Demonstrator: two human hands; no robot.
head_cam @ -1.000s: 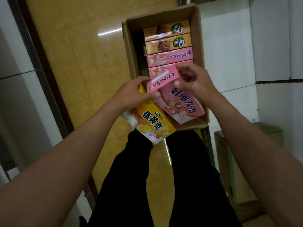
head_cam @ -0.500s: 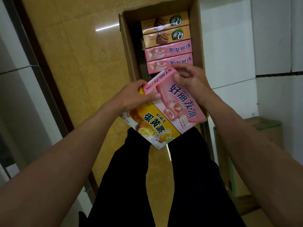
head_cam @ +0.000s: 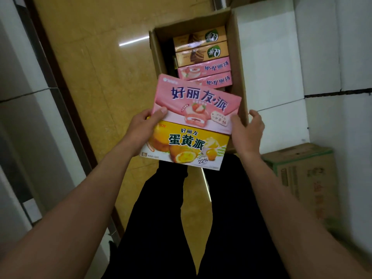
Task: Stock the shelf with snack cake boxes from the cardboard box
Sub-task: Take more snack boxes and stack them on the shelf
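I have two boxes fanned in front of me, above my legs: the pink box (head_cam: 196,103) overlapping the top of the yellow box (head_cam: 187,147). My left hand (head_cam: 141,129) grips both at their left edge, thumb curled over the pink face. My right hand (head_cam: 246,130) has its thumb against the pink box's right lower corner, but its fingers are spread loosely and wrap nothing, so I judge that grip as open, merely steadying.

The carton (head_cam: 234,63) sits on the floor (head_cam: 96,77) ahead, holding two more pink boxes (head_cam: 205,74) and two brown boxes (head_cam: 200,46) on edge. No shelf is in view.

To do this step well, I should square the two boxes into one flush stack before carrying them, since fanned they could slide apart under a one-sided pinch. I would close the right fingers round the right edges, clamp from both sides, then turn toward the shelf, keeping the printed faces forward for display.
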